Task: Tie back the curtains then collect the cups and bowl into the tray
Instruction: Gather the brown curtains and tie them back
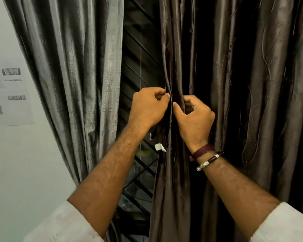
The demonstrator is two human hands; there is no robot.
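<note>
Brown satin curtain hangs full height; its inner edge is the reference for this entry.

Left hand: on the window side of that edge, fingers curled, thumb and forefinger pinching the hem fold at about mid-height. Grip narrow, cloth held.

Right hand: just on the fabric side of the same edge, slightly lower than the left. Fingers curled round a gathered pleat, thumb pressed toward the left thumb; the two hands nearly touch across the fold. Grip narrow, cloth held. Wrist carries a maroon thread band and a dark bracelet with silver beads.

Below the left hand, against the curtain edge: a small white tag, and a short dark strip of cloth dangling, end frayed. Whether that strip is a tie-back cannot be told.

Grey curtain hangs well to the window side of the brown edge, gathered toward its lower part. Between the two curtains: dark window grille with diagonal bars.

Beyond the grey curtain, pale wall with printed sheets, text blurred.
</note>
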